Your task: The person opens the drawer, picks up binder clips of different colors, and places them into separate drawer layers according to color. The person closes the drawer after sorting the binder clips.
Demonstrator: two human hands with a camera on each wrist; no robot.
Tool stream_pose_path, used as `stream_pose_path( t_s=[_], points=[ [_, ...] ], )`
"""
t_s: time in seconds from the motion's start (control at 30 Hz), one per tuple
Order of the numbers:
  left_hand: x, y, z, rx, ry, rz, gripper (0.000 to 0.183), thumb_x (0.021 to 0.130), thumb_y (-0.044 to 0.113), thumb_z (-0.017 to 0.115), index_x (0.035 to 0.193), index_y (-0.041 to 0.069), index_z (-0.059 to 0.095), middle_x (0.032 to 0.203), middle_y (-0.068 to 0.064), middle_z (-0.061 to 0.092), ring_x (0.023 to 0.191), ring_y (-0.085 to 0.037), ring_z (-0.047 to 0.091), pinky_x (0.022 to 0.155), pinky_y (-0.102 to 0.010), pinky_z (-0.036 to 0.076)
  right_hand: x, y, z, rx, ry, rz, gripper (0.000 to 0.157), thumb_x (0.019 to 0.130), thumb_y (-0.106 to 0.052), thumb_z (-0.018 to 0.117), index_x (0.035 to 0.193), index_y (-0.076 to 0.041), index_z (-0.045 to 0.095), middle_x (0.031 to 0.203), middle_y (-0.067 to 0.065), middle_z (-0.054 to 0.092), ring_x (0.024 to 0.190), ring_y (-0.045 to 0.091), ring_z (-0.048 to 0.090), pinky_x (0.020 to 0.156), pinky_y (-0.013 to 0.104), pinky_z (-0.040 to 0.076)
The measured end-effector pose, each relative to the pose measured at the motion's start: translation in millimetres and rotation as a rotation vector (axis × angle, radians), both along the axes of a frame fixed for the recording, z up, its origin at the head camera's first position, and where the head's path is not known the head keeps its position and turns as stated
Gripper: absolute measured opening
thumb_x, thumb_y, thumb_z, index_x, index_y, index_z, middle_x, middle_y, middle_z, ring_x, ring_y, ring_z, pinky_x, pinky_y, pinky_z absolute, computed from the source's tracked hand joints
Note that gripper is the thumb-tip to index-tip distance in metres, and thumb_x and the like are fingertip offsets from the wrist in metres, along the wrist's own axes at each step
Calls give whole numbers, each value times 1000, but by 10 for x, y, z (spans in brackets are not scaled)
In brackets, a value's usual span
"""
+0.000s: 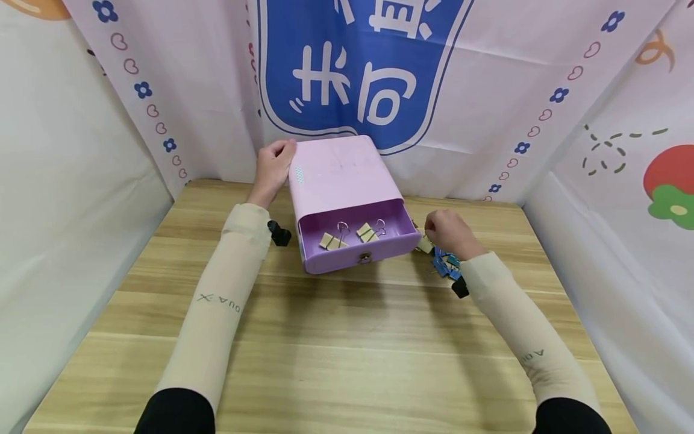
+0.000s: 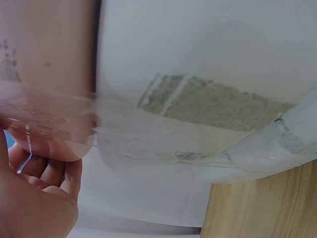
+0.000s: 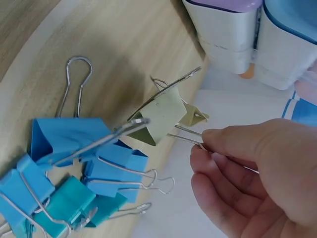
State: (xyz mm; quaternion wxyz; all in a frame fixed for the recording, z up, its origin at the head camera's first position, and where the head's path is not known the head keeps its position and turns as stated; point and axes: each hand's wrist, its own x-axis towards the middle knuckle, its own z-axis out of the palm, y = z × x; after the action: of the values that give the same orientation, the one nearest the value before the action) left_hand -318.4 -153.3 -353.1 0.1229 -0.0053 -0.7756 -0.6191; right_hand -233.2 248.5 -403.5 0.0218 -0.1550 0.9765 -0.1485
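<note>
Beige sleeve [image 1: 208,328] reads "QUA X"; left hand [image 1: 273,170] grips pink box [image 1: 341,172], right hand [image 1: 449,231] pinches clip [image 3: 165,116]

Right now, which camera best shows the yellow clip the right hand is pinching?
The right wrist view: the yellow clip looks big and close, and you see the right hand pinching it. The head view shows only small yellow bits beside the hand. The left wrist view doesn't show it.

Pink box [image 1: 341,172] — purple drawer [image 1: 336,261] open, 2 yellow clips [image 1: 367,234] inside; pinched yellow clip [image 3: 162,115] — near blue clips [image 3: 69,138].
</note>
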Motion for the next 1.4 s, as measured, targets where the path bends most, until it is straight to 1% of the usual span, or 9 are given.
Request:
stream_pose_path(
  t_s=[0.17,0.3,0.37,0.43,0.63,0.83,1.0,1.4],
  points=[
    [-6,1,2,2,12,-1,45,108,43,57,126,5,73,97,4,64,87,-9,56,75,-22,46,48,61,72,-21,-13,-18,12,97,-1,63,99,3,75,93,17,75,80,27,68,78,44,60],
    [-10,3,-3,8,21,-1,42,108,39,57,125,4,73,96,4,64,86,-9,56,74,-22,46,88,93,162,-39,-40,-55,15,100,-3,63,107,3,74,97,18,74,82,27,67,80,44,60],
    [-10,5,-3,9,21,1,41,108,39,57,124,4,73,95,4,64,86,-9,56,74,-22,46,103,106,204,-46,-34,-66,15,101,-3,62,108,3,74,99,19,74,83,27,68,80,44,60],
    [-6,7,-1,7,22,3,42,108,39,57,125,4,73,95,5,64,86,-9,56,74,-21,46,117,120,248,-61,-7,-61,16,100,-1,61,108,4,74,99,21,74,82,28,69,80,45,61],
    [-1,11,16,5,15,9,44,107,42,57,126,5,73,97,4,65,86,-9,57,75,-22,46,170,139,391,-92,125,-20,13,97,3,63,100,5,76,94,22,75,78,29,69,75,45,60],
    [-6,12,5,12,4,5,44,107,42,57,127,6,73,98,4,65,87,-9,57,76,-22,47,276,105,582,-93,171,-13,10,99,0,67,100,4,75,94,20,75,81,30,70,76,46,60],
    [1,11,11,18,6,5,44,108,42,57,127,6,73,98,4,65,87,-9,57,76,-22,47,350,50,738,-95,213,-11,10,101,-3,67,101,3,76,95,20,76,79,29,68,74,46,59],
    [24,11,15,13,-3,-6,48,107,47,56,129,8,72,101,2,64,90,-10,57,76,-22,47,393,-48,1040,-107,359,21,9,100,-2,69,97,2,77,93,19,78,78,30,72,74,48,62]
  ],
)
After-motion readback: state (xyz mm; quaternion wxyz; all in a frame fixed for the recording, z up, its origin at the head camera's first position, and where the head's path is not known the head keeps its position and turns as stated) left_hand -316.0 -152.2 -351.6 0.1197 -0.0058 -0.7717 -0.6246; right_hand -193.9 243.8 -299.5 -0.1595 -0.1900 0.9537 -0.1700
